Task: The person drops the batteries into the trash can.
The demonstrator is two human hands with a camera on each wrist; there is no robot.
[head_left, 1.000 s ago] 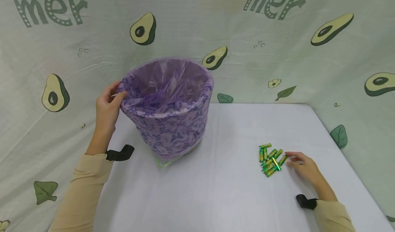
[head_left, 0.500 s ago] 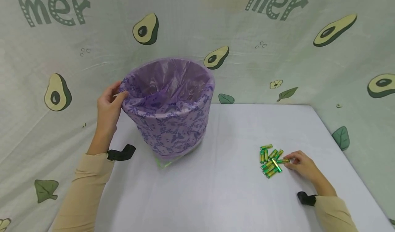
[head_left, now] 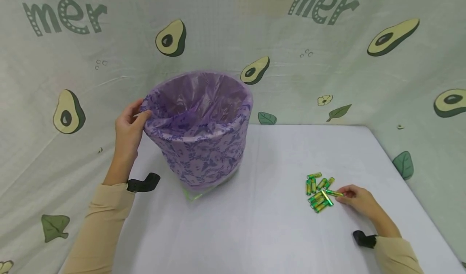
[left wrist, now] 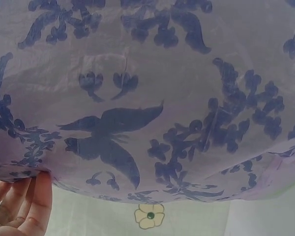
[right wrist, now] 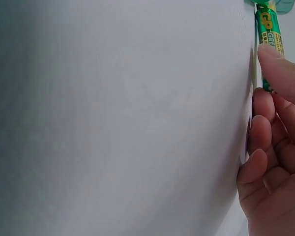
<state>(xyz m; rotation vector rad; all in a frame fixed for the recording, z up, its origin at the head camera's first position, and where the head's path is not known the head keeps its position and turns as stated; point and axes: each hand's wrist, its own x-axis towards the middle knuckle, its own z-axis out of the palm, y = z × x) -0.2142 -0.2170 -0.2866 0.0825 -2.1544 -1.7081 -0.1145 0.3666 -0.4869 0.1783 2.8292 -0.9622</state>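
Note:
A trash bin (head_left: 204, 160) stands left of centre in the head view, covered by a purple, butterfly-and-flower printed plastic bag folded over its rim. My left hand (head_left: 129, 130) grips the left side of that rim, thumb on top. The left wrist view shows the printed bag (left wrist: 113, 132) close up, with the fingers of my left hand (left wrist: 24, 206) at its lower left. On the right, my right hand (head_left: 360, 201) pinches the end of a green-and-gold battery (right wrist: 270, 29) between thumb and fingers. Several similar batteries (head_left: 316, 199) lie in a loose cluster beside it.
A white table (head_left: 276, 233) carries everything. Behind it and along both sides hangs a pale curtain (head_left: 218, 31) printed with avocados and leaves. A light green edge (head_left: 193, 196) shows under the bin.
My right hand has taken hold of a battery at the right of the cluster, and that battery has turned to lie nearly crosswise. My left hand has stayed on the rim.

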